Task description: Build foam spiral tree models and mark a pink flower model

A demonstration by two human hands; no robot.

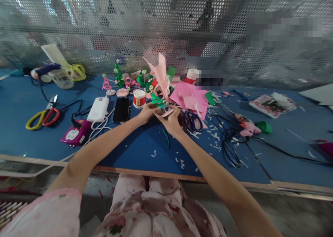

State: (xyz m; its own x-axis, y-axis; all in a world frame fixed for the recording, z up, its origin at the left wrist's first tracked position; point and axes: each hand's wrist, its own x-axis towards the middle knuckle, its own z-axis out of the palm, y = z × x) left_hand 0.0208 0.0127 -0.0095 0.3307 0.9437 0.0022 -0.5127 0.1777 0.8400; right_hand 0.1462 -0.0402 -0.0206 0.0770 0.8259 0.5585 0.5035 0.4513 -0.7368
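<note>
Close together over the table, my left hand (pixel 147 113) and my right hand (pixel 172 119) both grip a small paper tree. Its green spiral strip (pixel 156 100) rises above the fingers, with a pale bead-like tip on top. A pale pink round base (pixel 166 113) shows between the hands, tilted, and my right fingers pinch it. My left fingers close on the lower side of the tree, where the exact contact is partly hidden. Just behind the left hand stands a red and white paper cup (pixel 139 99). Blue-handled scissors (pixel 193 121) lie beside my right hand.
Finished-looking green (pixel 119 78) and pink (pixel 106 84) spiral trees stand behind. Pink paper sheets (pixel 191 96) and a phone (pixel 121 110) lie nearby. Leftward are a power bank (pixel 99 108), purple socket block (pixel 76 133) and scissors (pixel 43 118); cables (pixel 229 147) and scraps spread rightward.
</note>
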